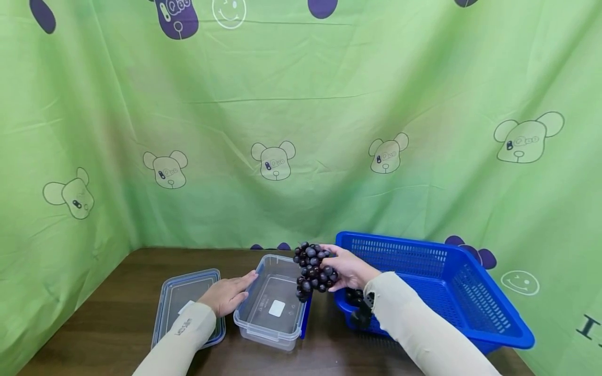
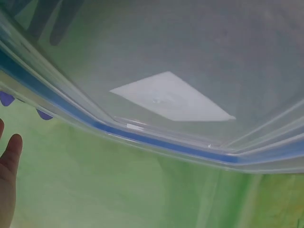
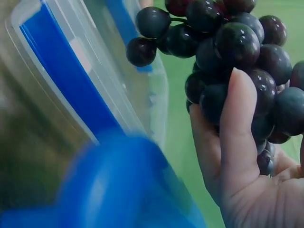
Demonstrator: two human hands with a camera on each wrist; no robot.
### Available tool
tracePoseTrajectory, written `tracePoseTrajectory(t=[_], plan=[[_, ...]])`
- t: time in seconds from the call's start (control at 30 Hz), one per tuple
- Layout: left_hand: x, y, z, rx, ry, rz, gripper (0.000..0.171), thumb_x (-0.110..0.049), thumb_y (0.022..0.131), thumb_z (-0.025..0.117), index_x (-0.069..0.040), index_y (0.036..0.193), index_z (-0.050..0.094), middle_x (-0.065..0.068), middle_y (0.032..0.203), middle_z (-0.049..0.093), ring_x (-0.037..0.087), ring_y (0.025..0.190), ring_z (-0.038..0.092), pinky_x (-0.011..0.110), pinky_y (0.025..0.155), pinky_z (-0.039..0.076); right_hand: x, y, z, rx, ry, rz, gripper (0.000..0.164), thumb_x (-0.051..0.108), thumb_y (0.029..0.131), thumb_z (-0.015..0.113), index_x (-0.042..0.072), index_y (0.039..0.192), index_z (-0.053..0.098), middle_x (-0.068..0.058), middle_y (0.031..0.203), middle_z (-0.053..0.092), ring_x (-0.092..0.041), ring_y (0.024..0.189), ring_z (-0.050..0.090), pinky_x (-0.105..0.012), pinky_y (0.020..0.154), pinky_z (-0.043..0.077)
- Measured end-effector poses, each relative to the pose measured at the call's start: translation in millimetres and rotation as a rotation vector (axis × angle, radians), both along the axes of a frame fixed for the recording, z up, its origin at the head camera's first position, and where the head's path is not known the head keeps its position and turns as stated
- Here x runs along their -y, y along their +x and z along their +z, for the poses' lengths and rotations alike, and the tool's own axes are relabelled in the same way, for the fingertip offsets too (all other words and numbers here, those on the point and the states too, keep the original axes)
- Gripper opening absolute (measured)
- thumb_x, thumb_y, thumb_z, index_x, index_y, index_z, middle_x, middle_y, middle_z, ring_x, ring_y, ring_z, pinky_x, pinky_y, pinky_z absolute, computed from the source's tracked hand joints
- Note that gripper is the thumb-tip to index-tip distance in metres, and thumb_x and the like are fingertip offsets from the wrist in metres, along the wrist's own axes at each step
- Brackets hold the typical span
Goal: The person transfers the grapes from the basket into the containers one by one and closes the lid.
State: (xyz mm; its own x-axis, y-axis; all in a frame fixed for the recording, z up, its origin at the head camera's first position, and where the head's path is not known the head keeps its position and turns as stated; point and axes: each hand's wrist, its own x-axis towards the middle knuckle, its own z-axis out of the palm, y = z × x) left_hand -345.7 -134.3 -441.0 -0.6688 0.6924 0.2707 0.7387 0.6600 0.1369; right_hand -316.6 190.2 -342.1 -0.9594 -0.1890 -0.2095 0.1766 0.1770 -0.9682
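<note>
My right hand [image 1: 350, 267] grips a bunch of dark grapes [image 1: 312, 271] above the right rim of a clear plastic container. In the right wrist view, the thumb presses along the grapes [image 3: 237, 45] and part of the bunch hangs past the fingers. No grapes show inside the container [image 1: 263, 313], which has a white label on its floor and a blue clip down its right side. My left hand [image 1: 228, 295] has its fingers extended, fingertips at the container's left rim. Beneath the left wrist lies a clear lid [image 1: 171, 290] with a blue seal, seen close in the left wrist view.
To the right stands a large blue plastic basket [image 1: 489, 313] with slotted walls, its left edge near the container. Dark rounded shapes [image 1: 361, 316] show at the basket's left side under the right wrist. A green patterned curtain [image 1: 301, 209] hangs behind the brown table [image 1: 113, 313].
</note>
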Motion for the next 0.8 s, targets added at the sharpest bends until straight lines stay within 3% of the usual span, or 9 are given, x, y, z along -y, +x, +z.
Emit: tracePoseTrajectory(t=[0.13, 0.4, 0.57, 0.8], plan=[[-0.3, 0.2, 0.4, -0.027, -0.005, -0.011, 0.048, -0.019, 0.097, 0.04, 0.003, 0.14, 0.045, 0.016, 0.141, 0.048, 0.033, 0.121, 0.054, 0.045, 0.097, 0.044, 16.4, 0.7, -3.7, -0.005, -0.014, -0.03, 0.062, 0.003, 0.081, 0.054, 0.013, 0.141, 0.04, -0.028, 0.113, 0.052, -0.032, 0.072, 0.064, -0.028, 0.046, 0.052], [-0.7, -0.2, -1.5, -0.078, -0.007, -0.036, 0.047, -0.017, 0.097, 0.041, 0.004, 0.138, 0.047, 0.018, 0.138, 0.051, 0.034, 0.117, 0.056, 0.045, 0.093, 0.047, 50.3, -0.5, -21.4, -0.043, -0.079, -0.128, 0.06, 0.0, 0.081, 0.055, 0.01, 0.139, 0.043, -0.027, 0.116, 0.05, -0.035, 0.072, 0.062, -0.03, 0.045, 0.052], [-0.8, -1.4, -2.6, -0.09, -0.014, -0.047, 0.046, -0.016, 0.097, 0.042, 0.005, 0.137, 0.047, 0.018, 0.138, 0.051, 0.034, 0.116, 0.056, 0.044, 0.093, 0.047, 68.9, 2.5, -35.3, -0.065, -0.063, -0.15, 0.062, -0.001, 0.079, 0.055, 0.008, 0.14, 0.041, -0.029, 0.116, 0.051, -0.033, 0.063, 0.063, -0.029, 0.042, 0.051], [-1.2, -0.6, -0.3, -0.056, -0.029, -0.017, 0.047, -0.017, 0.097, 0.042, 0.004, 0.139, 0.045, 0.018, 0.139, 0.05, 0.035, 0.116, 0.056, 0.046, 0.093, 0.046, 90.7, 6.9, -45.4, -0.075, -0.077, -0.166, 0.064, -0.001, 0.079, 0.054, 0.005, 0.141, 0.039, -0.031, 0.117, 0.05, -0.035, 0.062, 0.063, -0.028, 0.041, 0.05]])
